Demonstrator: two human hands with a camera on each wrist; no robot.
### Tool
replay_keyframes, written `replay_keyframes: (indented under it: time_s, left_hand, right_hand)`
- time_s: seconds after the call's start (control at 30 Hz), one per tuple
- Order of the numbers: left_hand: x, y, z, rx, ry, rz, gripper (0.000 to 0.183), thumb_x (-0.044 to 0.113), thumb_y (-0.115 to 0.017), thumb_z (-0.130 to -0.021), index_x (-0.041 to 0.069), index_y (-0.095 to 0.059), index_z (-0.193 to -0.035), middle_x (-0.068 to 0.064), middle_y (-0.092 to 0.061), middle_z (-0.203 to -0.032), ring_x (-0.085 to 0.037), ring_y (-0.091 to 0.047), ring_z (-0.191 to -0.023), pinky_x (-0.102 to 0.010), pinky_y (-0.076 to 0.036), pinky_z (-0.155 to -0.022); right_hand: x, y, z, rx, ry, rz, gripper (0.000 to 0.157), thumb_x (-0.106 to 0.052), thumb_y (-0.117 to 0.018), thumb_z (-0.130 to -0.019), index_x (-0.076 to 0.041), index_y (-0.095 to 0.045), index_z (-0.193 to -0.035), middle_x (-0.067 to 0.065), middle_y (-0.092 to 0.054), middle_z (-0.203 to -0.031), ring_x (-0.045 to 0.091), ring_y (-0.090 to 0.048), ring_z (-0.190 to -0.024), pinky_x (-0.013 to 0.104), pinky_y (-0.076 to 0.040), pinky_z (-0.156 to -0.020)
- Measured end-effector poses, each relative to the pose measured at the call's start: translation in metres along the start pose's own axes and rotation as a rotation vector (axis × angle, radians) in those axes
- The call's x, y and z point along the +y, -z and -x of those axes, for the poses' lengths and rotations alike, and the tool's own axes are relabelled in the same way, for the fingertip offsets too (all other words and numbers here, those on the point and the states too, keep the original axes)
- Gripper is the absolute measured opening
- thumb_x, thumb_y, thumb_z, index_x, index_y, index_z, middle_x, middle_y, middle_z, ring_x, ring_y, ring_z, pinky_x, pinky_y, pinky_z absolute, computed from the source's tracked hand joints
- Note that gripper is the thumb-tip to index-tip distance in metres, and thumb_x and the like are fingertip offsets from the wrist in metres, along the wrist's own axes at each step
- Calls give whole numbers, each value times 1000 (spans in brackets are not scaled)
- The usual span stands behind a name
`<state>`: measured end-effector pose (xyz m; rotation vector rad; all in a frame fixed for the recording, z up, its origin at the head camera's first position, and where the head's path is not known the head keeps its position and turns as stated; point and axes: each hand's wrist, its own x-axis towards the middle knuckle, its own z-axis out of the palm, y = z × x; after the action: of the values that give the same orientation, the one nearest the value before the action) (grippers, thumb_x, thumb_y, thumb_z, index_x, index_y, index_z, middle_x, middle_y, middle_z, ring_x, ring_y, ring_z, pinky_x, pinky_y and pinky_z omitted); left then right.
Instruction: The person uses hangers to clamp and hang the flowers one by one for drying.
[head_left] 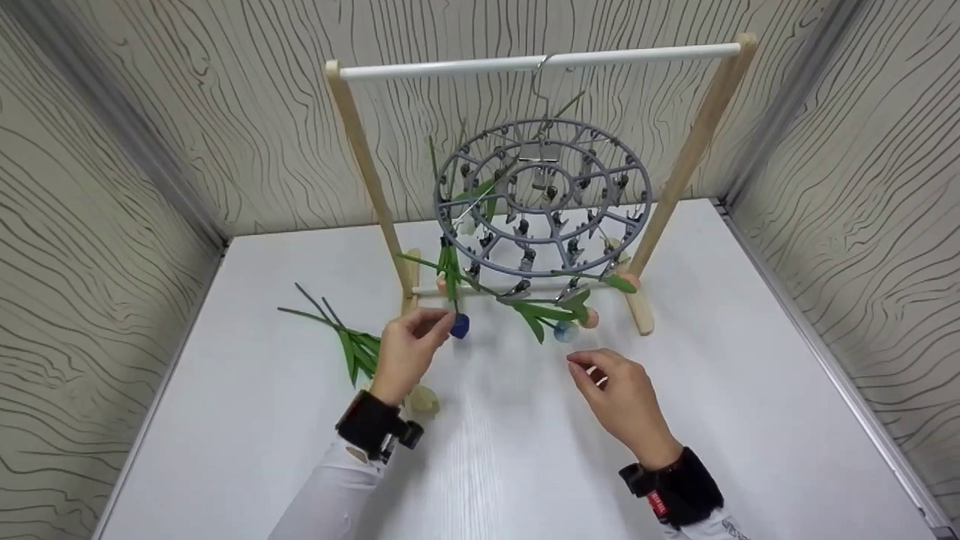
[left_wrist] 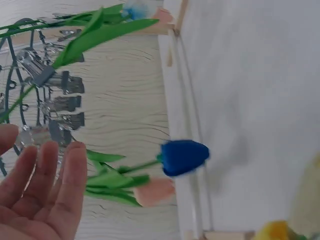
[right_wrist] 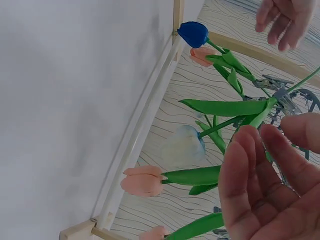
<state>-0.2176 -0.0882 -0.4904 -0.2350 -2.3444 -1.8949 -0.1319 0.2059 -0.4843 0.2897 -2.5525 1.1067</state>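
The fingers (left_wrist: 72, 175) of our left hand (head_left: 409, 351) are resting in a loose curve, parted and holding nothing; those of our right hand (head_left: 621, 391) are bending softly, the thumb close by, also holding nothing. Near the left hand, the blue tulip (left_wrist: 185, 157) is hanging head down from the hanger (head_left: 540, 153); nearer the right, a pale blue tulip (right_wrist: 186, 145) and a peach tulip (right_wrist: 142, 181) are hanging alike. We are judging each light, with a soft head and a bendy stem (left_wrist: 142, 165), so we are favouring a pinch on the stem near the clips (left_wrist: 72, 83), sparing the petals. We are expecting the hanger, dangling from the bar (head_left: 480, 65), to swing if nudged. The stand (head_left: 365, 165) is limiting sideways reach. Loose tulips (head_left: 362, 351) are lying on the counter (head_left: 502, 457), either side of our left wrist; room is stretching toward us between our forearms.
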Motion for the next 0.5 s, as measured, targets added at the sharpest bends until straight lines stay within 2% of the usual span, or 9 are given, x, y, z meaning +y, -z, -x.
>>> replay_keyframes:
  time_s: [0.13, 0.23, 0.3, 0.4, 0.5]
  left_hand:
    - [-40, 45, -2, 73, 162, -180, 35, 39, -63, -98, 7, -75, -92, -12, -70, -86, -22, -63, -75, -27, -54, -66]
    - [-71, 85, -8, 163, 229, -366, 40, 40, -59, -100, 3, -75, -95, -14, -70, -88, -24, -60, -74, -32, -49, -65]
    - [-88, 109, -11, 204, 276, -457, 41, 38, -59, -100, 0, -73, -100, -15, -70, -89, -27, -61, -76, -36, -48, -67]
    - [-105, 132, -12, 222, 356, -530, 45, 38, -59, -99, -5, -72, -104, -16, -70, -90, -31, -63, -81, -40, -49, -71]
    - [-112, 142, -12, 194, 423, -554, 50, 41, -59, -98, -6, -72, -107, -14, -71, -85, -28, -64, -77, -38, -50, -69]
  right_hand:
    - [8, -2, 2, -21, -15, 6, 6, -10, -73, -91, -10, -77, -96, 0, -71, -90, 8, -63, -75, 26, -56, -63]
    - [15, -3, 3, -35, -31, 33, 6, -8, -74, -90, -9, -77, -95, 0, -71, -87, 8, -62, -74, 30, -57, -63]
    - [20, -4, 4, -48, -43, 55, 7, -6, -74, -89, -9, -77, -95, -2, -70, -86, 7, -62, -74, 30, -57, -64]
    - [27, -6, 4, -67, -65, 78, 8, -6, -74, -88, -8, -77, -95, -3, -70, -84, 7, -61, -74, 29, -56, -64]
    - [32, -7, 5, -77, -83, 89, 8, -4, -74, -88, -8, -77, -95, -4, -70, -83, 7, -60, -73, 26, -54, -63]
